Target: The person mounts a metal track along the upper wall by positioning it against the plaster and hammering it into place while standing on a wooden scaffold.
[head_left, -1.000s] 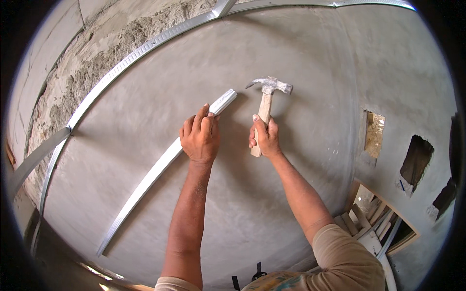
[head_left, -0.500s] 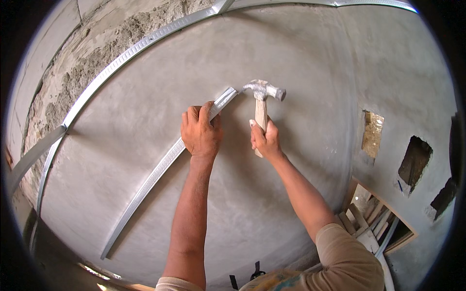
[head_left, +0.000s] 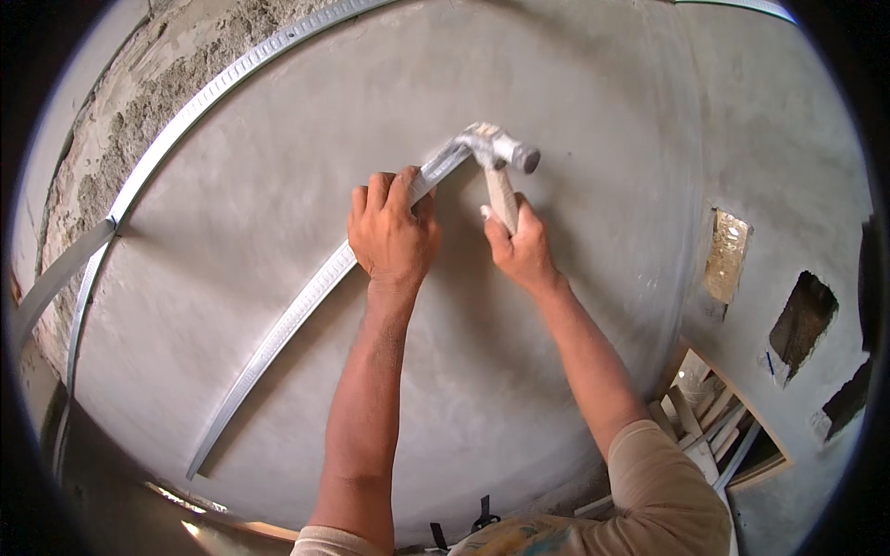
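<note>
A smooth grey plastered wall [head_left: 519, 371] fills nearly the whole view. Along its upper left edge the plaster gives way to rough, crumbly bare mortar [head_left: 120, 120], and a ribbed metal strip [head_left: 199, 102] runs along that border, curving toward the top edge. A second, loose metal strip [head_left: 287, 324] lies slantwise against the wall, from the lower left up toward the middle.

The left hand [head_left: 391, 233] is pressed flat-fisted over the upper part of this loose strip, fingers curled on it and pinning it to the plaster. The right hand [head_left: 521, 248] is closed around the pale wooden handle of a hammer [head_left: 496, 157]; the steel head sits at the strip's upper end, touching or just beside it.

Toward the right edge of the wall are rough cut-out holes [head_left: 802, 320], dark inside, and one smaller recess [head_left: 726, 255] showing yellowish material. At the lower right stands an open box [head_left: 718, 422] holding pale sticks and scraps, packed at angles; what exactly they are cannot be told.
</note>
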A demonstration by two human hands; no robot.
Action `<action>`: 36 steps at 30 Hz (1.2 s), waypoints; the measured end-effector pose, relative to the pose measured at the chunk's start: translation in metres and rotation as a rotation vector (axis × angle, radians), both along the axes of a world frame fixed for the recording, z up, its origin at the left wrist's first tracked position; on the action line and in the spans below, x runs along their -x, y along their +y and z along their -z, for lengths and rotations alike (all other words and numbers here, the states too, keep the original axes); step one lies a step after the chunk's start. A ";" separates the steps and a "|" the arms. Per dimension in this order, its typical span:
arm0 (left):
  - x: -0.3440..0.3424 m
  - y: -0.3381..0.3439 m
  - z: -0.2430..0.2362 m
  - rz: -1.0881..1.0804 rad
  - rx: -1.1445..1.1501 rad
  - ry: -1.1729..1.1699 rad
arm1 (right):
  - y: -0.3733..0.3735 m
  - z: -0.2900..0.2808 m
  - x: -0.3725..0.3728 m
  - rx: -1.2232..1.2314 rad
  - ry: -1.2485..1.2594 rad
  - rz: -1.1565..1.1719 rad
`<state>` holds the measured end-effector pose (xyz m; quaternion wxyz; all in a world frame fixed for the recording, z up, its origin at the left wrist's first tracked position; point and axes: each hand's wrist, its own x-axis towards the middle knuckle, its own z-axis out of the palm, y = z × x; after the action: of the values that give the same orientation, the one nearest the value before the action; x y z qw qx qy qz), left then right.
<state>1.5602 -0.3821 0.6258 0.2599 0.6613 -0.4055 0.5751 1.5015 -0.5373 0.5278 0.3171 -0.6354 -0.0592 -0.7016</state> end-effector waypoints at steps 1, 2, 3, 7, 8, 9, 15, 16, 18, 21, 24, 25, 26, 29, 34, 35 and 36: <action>-0.001 0.002 -0.002 -0.004 0.005 -0.009 | 0.002 -0.002 0.004 -0.025 0.057 -0.031; -0.002 0.004 -0.003 -0.005 0.006 -0.010 | 0.003 -0.005 0.012 -0.049 0.114 -0.062; -0.002 0.006 -0.003 -0.006 0.006 -0.010 | 0.004 -0.005 0.016 -0.073 0.171 -0.092; -0.004 0.005 -0.001 -0.020 0.013 0.005 | 0.032 -0.001 0.028 -0.066 -0.029 -0.141; -0.005 0.004 0.000 -0.010 0.023 0.001 | 0.037 0.001 0.024 -0.040 -0.086 -0.136; -0.006 0.003 -0.001 -0.001 0.032 -0.003 | 0.038 0.000 0.020 -0.021 0.001 -0.103; -0.015 0.004 0.003 0.007 0.051 0.001 | 0.043 -0.009 0.026 -0.092 0.287 -0.161; -0.014 0.002 0.001 0.007 0.056 0.000 | 0.043 -0.006 0.027 -0.020 0.203 -0.118; -0.013 0.002 -0.001 0.039 0.082 -0.037 | 0.051 -0.003 0.022 0.056 0.007 -0.066; -0.017 0.001 0.004 0.045 0.093 -0.062 | 0.051 0.009 0.010 0.047 0.057 -0.076; -0.017 0.002 0.004 0.051 0.095 -0.071 | 0.048 0.000 0.017 -0.036 0.330 -0.131; -0.017 0.003 0.003 0.056 0.098 -0.072 | 0.050 0.000 0.018 -0.007 0.229 -0.115; -0.016 0.003 0.002 0.056 0.098 -0.068 | 0.053 0.001 0.017 0.021 0.128 -0.098; -0.013 0.004 0.006 0.040 0.089 -0.037 | 0.053 0.008 0.010 0.056 0.104 -0.059; -0.015 0.001 0.010 -0.038 0.026 -0.033 | 0.038 0.011 0.020 -0.101 0.236 -0.196; -0.016 0.001 0.012 -0.049 0.032 -0.061 | 0.039 0.013 0.026 -0.145 0.203 -0.221; -0.017 0.000 0.014 -0.058 0.039 -0.088 | 0.041 0.017 0.031 -0.189 0.171 -0.245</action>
<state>1.5769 -0.3817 0.6116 0.2377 0.6417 -0.3857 0.6188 1.4700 -0.4962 0.5104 0.4622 -0.6481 -0.0427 -0.6037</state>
